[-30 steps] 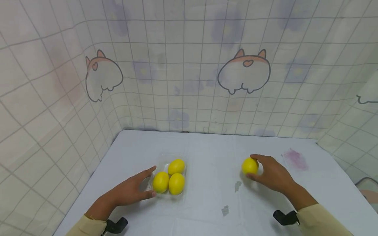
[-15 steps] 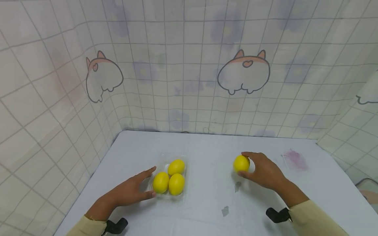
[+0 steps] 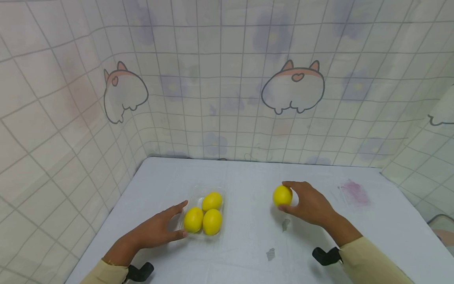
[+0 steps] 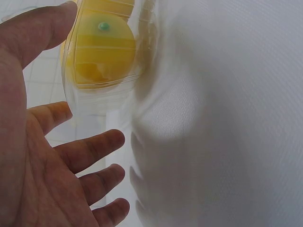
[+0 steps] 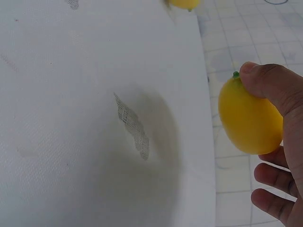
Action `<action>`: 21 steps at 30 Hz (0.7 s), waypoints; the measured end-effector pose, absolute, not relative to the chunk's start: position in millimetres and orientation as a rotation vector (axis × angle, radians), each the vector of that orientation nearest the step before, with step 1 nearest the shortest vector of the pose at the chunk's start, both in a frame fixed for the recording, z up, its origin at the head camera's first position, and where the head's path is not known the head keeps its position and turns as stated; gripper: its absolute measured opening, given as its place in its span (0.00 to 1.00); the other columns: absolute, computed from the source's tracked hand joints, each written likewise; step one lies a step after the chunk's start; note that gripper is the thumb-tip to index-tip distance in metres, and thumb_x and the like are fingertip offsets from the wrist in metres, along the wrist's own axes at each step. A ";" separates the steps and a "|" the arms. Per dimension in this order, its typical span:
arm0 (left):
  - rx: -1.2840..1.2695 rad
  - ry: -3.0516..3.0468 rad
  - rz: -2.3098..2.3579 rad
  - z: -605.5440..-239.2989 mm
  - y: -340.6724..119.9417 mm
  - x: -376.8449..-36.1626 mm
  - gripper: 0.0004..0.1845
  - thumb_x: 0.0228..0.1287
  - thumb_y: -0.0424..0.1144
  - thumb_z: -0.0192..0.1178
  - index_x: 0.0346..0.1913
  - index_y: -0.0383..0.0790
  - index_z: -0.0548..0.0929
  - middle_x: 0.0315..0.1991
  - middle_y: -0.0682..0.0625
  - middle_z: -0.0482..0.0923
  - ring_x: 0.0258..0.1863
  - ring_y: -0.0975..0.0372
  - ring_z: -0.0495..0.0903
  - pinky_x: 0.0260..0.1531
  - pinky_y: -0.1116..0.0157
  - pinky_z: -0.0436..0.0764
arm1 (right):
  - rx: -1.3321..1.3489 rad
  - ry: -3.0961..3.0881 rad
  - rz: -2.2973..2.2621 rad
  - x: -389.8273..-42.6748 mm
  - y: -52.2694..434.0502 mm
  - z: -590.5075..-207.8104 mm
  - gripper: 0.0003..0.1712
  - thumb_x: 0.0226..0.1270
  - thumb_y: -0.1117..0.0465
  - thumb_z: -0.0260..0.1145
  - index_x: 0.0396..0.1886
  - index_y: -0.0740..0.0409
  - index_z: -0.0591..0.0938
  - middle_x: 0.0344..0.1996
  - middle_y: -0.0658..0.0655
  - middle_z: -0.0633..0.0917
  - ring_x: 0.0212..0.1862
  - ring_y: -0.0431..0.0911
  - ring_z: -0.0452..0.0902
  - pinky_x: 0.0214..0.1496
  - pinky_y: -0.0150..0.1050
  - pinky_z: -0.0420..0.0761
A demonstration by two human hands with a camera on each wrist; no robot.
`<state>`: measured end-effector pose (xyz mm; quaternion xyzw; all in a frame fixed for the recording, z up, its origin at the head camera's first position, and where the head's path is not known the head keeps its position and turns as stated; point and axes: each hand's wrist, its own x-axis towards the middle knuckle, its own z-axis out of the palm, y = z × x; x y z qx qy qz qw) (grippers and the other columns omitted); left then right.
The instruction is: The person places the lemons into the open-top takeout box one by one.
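Note:
My right hand [image 3: 313, 205] pinches a yellow lemon [image 3: 282, 196] between thumb and fingers, raised over the table with its shadow below. In the right wrist view the held lemon [image 5: 248, 116] shows a small green stem nub under the thumb. My left hand [image 3: 152, 232] is spread at the left side of a clear plastic container [image 3: 197, 194], thumb and index fingertip right at its edge. Three yellow lemons [image 3: 212, 222] lie inside that container. Through its clear wall, the left wrist view shows one lemon [image 4: 102, 52] with a green nub.
The white-covered table [image 3: 244, 252] has grey worn patches [image 3: 270, 254] near the middle and a pink stain [image 3: 354, 192] at right. A grid-patterned curtain [image 3: 232, 98] hangs behind and along both sides. Part of another person's arm [image 3: 445, 236] shows at the far right edge.
My right hand has carried the lemon leftward and slightly away from me, toward the container. The left hand, the container and the three lemons in it have stayed in place.

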<state>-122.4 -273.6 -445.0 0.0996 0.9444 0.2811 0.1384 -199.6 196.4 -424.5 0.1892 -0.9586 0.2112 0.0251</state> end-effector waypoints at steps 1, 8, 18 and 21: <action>0.292 2.732 0.812 -445.1 -273.8 -122.4 0.52 0.59 0.69 0.67 0.82 0.57 0.57 0.75 0.44 0.65 0.75 0.45 0.61 0.70 0.36 0.61 | 0.591 -2.961 0.657 -199.8 195.3 -424.6 0.46 0.57 0.39 0.79 0.71 0.54 0.76 0.64 0.61 0.79 0.65 0.61 0.73 0.62 0.65 0.75; 0.316 2.737 0.812 -445.0 -274.4 -121.5 0.52 0.60 0.68 0.67 0.82 0.57 0.57 0.75 0.44 0.66 0.75 0.45 0.62 0.70 0.36 0.62 | 0.610 -2.959 0.679 -201.0 185.7 -424.0 0.45 0.57 0.40 0.79 0.71 0.54 0.76 0.64 0.60 0.79 0.65 0.60 0.73 0.62 0.64 0.76; 0.313 2.730 0.829 -442.3 -273.3 -120.7 0.51 0.60 0.66 0.68 0.82 0.55 0.58 0.75 0.44 0.65 0.75 0.45 0.61 0.70 0.37 0.61 | 0.646 -2.948 0.686 -203.4 171.5 -424.5 0.45 0.57 0.40 0.79 0.71 0.54 0.76 0.64 0.58 0.79 0.66 0.58 0.73 0.64 0.62 0.75; 0.306 2.732 0.826 -441.6 -272.9 -120.5 0.51 0.60 0.66 0.68 0.82 0.55 0.58 0.75 0.44 0.65 0.75 0.45 0.61 0.70 0.37 0.61 | 0.650 -2.951 0.685 -204.1 167.6 -424.9 0.45 0.57 0.39 0.78 0.71 0.53 0.76 0.64 0.58 0.79 0.65 0.58 0.74 0.64 0.62 0.76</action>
